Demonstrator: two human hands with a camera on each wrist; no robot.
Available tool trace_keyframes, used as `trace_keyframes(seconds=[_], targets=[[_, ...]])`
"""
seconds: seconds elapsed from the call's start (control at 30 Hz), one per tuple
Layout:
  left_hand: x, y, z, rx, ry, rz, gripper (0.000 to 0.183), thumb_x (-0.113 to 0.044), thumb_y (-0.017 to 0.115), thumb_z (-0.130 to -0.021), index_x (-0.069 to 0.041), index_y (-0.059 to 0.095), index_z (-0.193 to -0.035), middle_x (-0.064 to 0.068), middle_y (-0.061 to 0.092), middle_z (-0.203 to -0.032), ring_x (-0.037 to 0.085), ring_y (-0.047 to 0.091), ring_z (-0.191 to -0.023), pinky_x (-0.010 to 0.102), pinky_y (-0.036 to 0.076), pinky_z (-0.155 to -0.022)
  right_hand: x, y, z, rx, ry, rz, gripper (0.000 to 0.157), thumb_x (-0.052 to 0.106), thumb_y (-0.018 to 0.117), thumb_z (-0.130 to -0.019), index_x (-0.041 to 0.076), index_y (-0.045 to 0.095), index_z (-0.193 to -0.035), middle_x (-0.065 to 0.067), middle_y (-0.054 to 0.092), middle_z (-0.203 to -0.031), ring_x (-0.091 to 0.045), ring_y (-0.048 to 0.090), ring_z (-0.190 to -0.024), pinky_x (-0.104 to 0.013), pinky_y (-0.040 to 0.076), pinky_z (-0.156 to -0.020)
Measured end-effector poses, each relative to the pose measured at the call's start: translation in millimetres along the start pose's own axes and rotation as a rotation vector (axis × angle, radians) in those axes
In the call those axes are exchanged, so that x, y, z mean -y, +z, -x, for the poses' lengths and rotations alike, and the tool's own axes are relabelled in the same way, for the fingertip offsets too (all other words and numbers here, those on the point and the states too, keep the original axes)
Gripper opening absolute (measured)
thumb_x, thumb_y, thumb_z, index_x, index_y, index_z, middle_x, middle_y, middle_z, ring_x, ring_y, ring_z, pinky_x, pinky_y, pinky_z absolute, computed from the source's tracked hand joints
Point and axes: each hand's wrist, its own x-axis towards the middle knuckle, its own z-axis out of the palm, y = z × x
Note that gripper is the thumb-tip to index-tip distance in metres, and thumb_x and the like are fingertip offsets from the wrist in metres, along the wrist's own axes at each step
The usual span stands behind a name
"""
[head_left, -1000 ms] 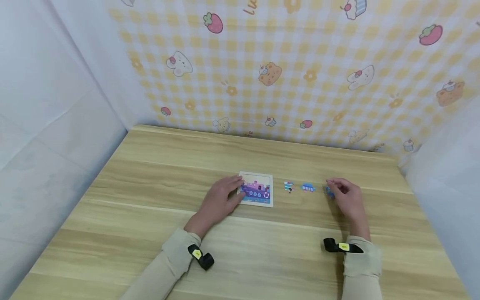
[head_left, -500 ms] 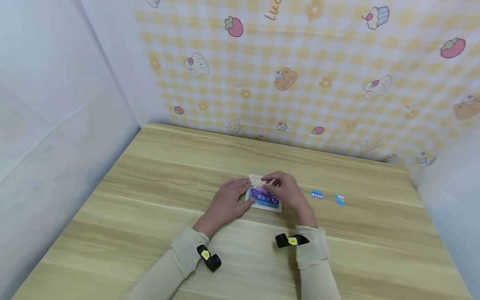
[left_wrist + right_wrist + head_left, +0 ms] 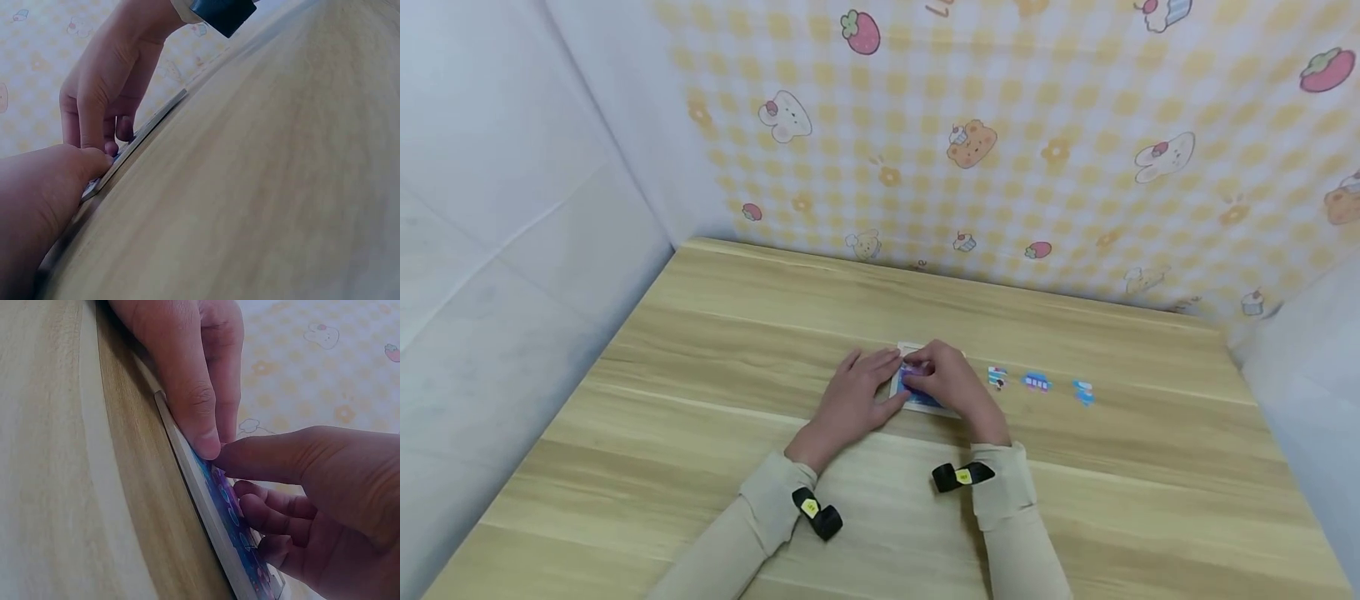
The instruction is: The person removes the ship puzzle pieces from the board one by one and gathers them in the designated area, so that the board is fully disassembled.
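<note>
the ungripping left hand [image 3: 856, 393] is steadying a square white-rimmed puzzle board [image 3: 204, 503] while the right hand [image 3: 951, 379], grasp unclear, is probably fitting, next needing pressing.

Head cam: on my head, facing forward and down, farthest out; table [image 3: 880, 508] across lower frame, backdrop [image 3: 925, 108] on top. Left wrist cam [image 3: 817, 513]: close, low along the table, tilted; my left hand [image 3: 44, 200] lower left, right hand [image 3: 109, 81] upper left. Right wrist cam [image 3: 962, 477]: closer still, also tilted, puzzle board [image 3: 203, 503] at lower centre. Wrist views share board, hands, backdrop; head view covers all three from above.
</note>
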Motion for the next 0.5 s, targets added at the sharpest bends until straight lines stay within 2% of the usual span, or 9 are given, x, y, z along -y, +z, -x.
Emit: trace_keyframes(seconds=[0.5], targets=[[0.2,1.5,-2.4,0.012,-0.035,0.020,0.065,-0.048,0.064,-0.101,-0.008,0.053,-0.151,0.004,0.049,-0.158,0.021,0.040,-0.149,0.048,0.016,-0.129,-1.2,0.3,0.4,-0.004,0.051,-0.016,0.024,0.013,0.077,-0.094,0.004,0.076,-0.117,-0.010,0.060,-0.100,-0.021,0.054,-0.084,-0.031,0.047,-0.071]])
